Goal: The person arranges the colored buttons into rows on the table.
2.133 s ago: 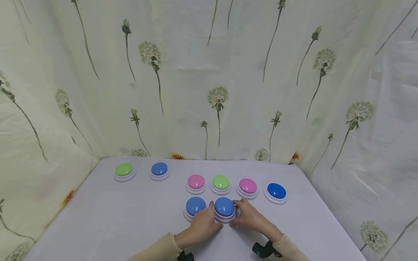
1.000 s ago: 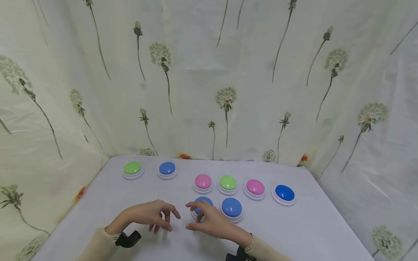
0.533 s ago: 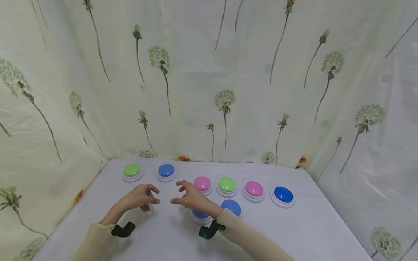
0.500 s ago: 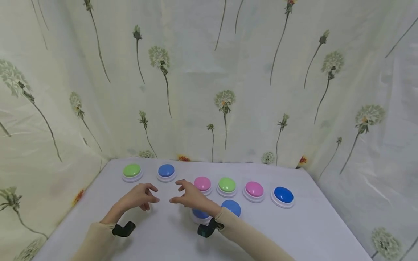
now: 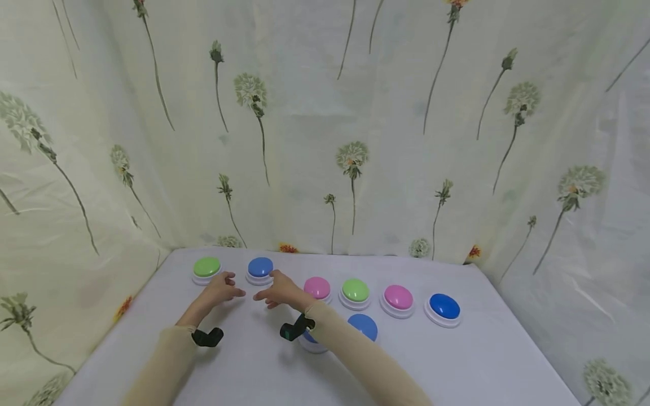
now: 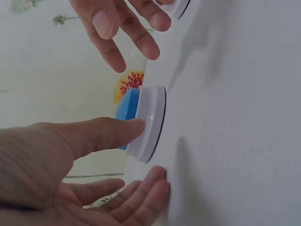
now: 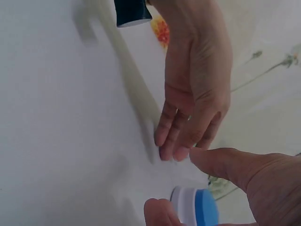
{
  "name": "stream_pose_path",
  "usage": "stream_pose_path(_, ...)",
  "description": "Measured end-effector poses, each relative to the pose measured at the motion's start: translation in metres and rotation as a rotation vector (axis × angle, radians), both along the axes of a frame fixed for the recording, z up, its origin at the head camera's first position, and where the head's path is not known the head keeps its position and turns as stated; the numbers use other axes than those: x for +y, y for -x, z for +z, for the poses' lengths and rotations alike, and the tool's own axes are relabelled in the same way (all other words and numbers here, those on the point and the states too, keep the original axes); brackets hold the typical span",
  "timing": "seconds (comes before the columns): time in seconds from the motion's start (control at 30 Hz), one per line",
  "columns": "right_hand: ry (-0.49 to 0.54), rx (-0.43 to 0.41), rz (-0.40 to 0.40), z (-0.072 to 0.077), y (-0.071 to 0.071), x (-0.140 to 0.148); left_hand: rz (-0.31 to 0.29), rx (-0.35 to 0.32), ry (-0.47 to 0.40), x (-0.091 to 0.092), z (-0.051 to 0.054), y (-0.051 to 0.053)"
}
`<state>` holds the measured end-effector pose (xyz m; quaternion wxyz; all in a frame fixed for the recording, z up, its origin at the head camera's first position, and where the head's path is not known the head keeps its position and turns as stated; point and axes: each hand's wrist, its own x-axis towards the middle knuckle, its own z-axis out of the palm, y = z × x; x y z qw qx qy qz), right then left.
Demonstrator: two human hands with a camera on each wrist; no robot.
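Note:
In the head view a blue domed push button (image 5: 260, 266) on a white base stands at the back left of the white table. My left hand (image 5: 217, 291) is just in front and to its left, fingers parted and holding nothing. My right hand (image 5: 282, 290) is at its right front with thumb and fingers spread; whether a fingertip touches the base I cannot tell. The left wrist view shows the blue button (image 6: 146, 123) past my left thumb. A green push button (image 5: 206, 266) lies just behind my left hand, its base partly covered.
Right of my hands stand a pink button (image 5: 317, 287), a green button (image 5: 355, 290), another pink button (image 5: 398, 297) and a dark blue button (image 5: 444, 306). Two blue buttons (image 5: 363, 325) at the front are partly hidden by my right forearm. Dandelion-print curtain (image 5: 304, 141) surrounds the table.
My hands let go of the front blue button, lifted off and moved left, then forward towards the back-left blue button. The buttons appear to stay in place.

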<state>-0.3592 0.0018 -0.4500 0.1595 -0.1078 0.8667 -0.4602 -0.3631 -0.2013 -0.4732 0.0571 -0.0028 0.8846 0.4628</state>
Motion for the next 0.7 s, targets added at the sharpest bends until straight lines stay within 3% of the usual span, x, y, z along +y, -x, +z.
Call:
stream_pose_path(0.17, -0.026, -0.031, -0.059, -0.008, 0.012, -0.01, 0.002, -0.007, -0.043, 0.0, -0.011, 0.019)
stream_pose_path(0.37, -0.07, -0.024, -0.133, -0.015, 0.026, -0.017, -0.005, -0.001, -0.043, 0.001, -0.012, 0.03)
stream_pose_path(0.7, 0.066, -0.054, -0.132, -0.02, 0.037, -0.021, -0.096, 0.041, 0.003, 0.001, -0.017, 0.042)
